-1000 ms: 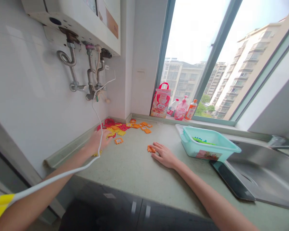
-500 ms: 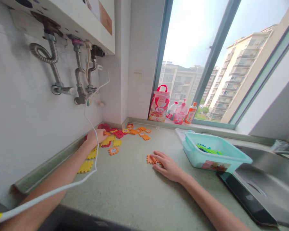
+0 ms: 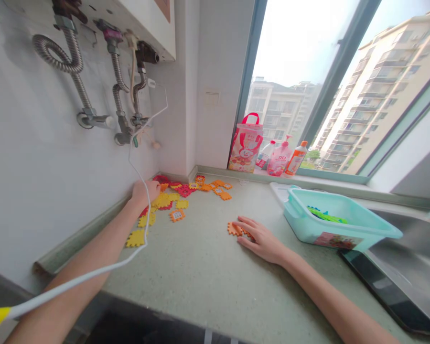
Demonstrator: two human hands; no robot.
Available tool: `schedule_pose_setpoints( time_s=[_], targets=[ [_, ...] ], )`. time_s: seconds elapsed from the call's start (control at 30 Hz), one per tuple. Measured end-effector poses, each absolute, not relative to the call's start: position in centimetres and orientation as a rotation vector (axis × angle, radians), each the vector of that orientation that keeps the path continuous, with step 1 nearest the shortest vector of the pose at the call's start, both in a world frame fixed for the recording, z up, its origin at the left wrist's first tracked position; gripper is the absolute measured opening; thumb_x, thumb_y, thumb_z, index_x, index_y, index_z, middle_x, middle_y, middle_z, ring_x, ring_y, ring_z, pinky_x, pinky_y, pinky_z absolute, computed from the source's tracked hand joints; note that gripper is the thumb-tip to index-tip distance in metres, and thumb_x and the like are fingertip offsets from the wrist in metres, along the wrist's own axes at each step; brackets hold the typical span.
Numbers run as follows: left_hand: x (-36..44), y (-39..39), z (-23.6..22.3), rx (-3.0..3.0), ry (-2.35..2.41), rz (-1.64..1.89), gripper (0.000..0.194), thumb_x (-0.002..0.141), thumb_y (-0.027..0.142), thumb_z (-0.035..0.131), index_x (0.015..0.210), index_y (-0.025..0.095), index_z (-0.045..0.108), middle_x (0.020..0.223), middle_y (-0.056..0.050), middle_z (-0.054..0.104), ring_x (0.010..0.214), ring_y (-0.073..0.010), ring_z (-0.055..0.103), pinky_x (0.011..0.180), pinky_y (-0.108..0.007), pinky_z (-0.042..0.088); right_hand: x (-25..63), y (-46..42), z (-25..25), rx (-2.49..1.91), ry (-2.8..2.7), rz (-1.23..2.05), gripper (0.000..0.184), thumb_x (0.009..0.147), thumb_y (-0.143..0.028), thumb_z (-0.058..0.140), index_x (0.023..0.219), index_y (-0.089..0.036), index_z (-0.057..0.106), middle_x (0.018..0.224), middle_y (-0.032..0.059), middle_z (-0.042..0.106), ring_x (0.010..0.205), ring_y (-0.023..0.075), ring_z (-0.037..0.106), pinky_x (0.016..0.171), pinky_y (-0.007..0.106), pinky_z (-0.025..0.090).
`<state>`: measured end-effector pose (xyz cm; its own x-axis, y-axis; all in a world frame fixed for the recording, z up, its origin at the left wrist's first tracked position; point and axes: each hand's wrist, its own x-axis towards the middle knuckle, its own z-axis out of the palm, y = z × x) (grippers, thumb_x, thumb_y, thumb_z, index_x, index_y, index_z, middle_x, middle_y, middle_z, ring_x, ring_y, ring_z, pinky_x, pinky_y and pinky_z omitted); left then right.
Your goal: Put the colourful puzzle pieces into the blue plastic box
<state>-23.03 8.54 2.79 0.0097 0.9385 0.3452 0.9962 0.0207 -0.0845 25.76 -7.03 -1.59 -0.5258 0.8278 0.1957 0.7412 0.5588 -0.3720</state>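
My left hand (image 3: 145,192) reaches to the far left of the counter, fingers closed at an orange puzzle piece (image 3: 164,188) on the edge of a loose pile. Around it lie yellow puzzle pieces (image 3: 162,199) and red ones (image 3: 185,190), flat with toothed edges. Nearer the middle of the counter, my right hand (image 3: 261,239) rests palm down with its fingers stretched out. Its fingertips touch orange pieces (image 3: 233,229) and partly hide them. One orange piece with a printed white square (image 3: 177,215) lies between the two hands.
A white cable (image 3: 93,273) crosses in front of my left arm. On the right are a turquoise basin (image 3: 344,229) holding green and blue pieces, a black phone-like slab (image 3: 383,286) and a steel sink (image 3: 408,248). Bottles (image 3: 278,160) and a pink bag (image 3: 245,150) line the windowsill.
The view has shifted, so most things appear farther right and a little higher. My left hand stays at the pile, and my right hand stays over the same orange pieces.
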Motion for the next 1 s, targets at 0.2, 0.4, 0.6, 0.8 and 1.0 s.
schedule_pose_setpoints(
  time_s=[0.2, 0.4, 0.6, 0.8, 1.0],
  targets=[
    [-19.7, 6.7, 4.0, -2.199, -1.710, -0.577, 0.040, 0.101, 0.034, 0.045, 0.116, 0.022, 0.080, 0.112, -0.010, 0.079, 0.107, -0.0295, 0.071, 0.100, -0.041, 0.050, 25.8, -7.0, -1.9, -1.263, -2.424, 0.347, 0.058, 0.103, -0.056, 0.053, 0.154, -0.029, 0.054, 0.163, 0.0121, 0.046, 0.150, 0.0320, 0.045, 0.124, 0.055, 0.036],
    [-13.5, 4.1, 3.2, -2.729, -1.252, -0.541, 0.034, 0.094, 0.041, 0.064, 0.123, 0.027, 0.077, 0.115, -0.007, 0.078, 0.109, -0.0273, 0.069, 0.102, -0.041, 0.051, 25.7, -7.1, -1.7, -1.270, -2.428, 0.344, 0.057, 0.103, -0.056, 0.052, 0.154, -0.030, 0.054, 0.164, 0.0114, 0.045, 0.151, 0.0317, 0.044, 0.124, 0.055, 0.036],
    [-17.5, 6.5, 2.6, -2.247, -1.674, -0.472, 0.039, 0.097, 0.040, 0.057, 0.123, 0.015, 0.074, 0.116, -0.016, 0.075, 0.111, -0.0340, 0.068, 0.097, -0.043, 0.051, 25.9, -7.0, -1.8, -1.266, -2.437, 0.351, 0.058, 0.104, -0.056, 0.052, 0.155, -0.030, 0.054, 0.164, 0.0114, 0.045, 0.152, 0.0316, 0.042, 0.125, 0.055, 0.035],
    [-21.2, 8.5, 1.2, -2.040, -1.962, -0.289, 0.043, 0.097, 0.045, 0.054, 0.126, 0.018, 0.073, 0.121, -0.019, 0.072, 0.111, -0.0364, 0.069, 0.094, -0.043, 0.051, 25.9, -7.0, -1.9, -1.285, -2.443, 0.358, 0.058, 0.104, -0.058, 0.050, 0.155, -0.031, 0.053, 0.165, 0.0108, 0.043, 0.153, 0.0318, 0.041, 0.126, 0.055, 0.035],
    [-20.4, 9.5, 0.9, -1.941, -2.084, -0.252, 0.053, 0.097, 0.057, 0.054, 0.115, 0.013, 0.078, 0.115, -0.025, 0.073, 0.105, -0.0412, 0.071, 0.089, -0.048, 0.054, 25.8, -7.1, -1.8, -1.287, -2.448, 0.351, 0.058, 0.104, -0.056, 0.050, 0.155, -0.029, 0.053, 0.165, 0.0116, 0.043, 0.152, 0.0317, 0.041, 0.126, 0.055, 0.035]
  ],
)
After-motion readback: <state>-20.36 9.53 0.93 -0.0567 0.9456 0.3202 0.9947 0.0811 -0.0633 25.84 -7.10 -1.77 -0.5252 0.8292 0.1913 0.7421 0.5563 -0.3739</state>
